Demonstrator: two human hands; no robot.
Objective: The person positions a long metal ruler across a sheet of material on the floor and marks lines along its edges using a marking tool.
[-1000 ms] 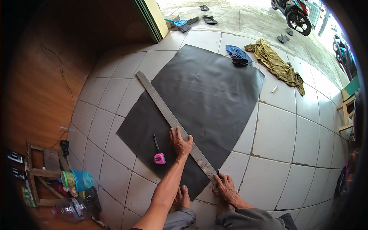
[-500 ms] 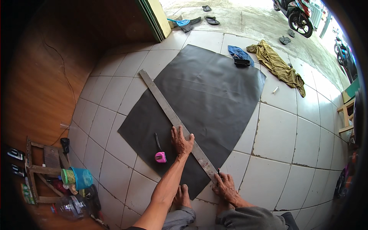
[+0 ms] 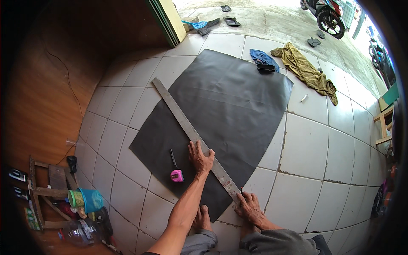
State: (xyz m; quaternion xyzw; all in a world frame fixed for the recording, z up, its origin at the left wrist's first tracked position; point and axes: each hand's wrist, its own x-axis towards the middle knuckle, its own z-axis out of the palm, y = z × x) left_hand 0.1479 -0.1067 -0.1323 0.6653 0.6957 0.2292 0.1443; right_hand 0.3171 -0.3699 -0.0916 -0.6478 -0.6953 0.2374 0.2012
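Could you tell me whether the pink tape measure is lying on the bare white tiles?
No, the pink tape measure lies on the dark grey sheet, just left of the left hand.

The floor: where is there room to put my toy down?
Bare white tiles lie right of the black sheet, and more between the sheet and the wooden wall. It is crowded by the small wooden stool, blue cup and plastic bottle at lower left.

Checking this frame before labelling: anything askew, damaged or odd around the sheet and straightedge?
Nothing stands out. The straightedge lies flat across the dark sheet, pinned by the left hand; the right hand is at its near end. The pink tape measure sits on the sheet.
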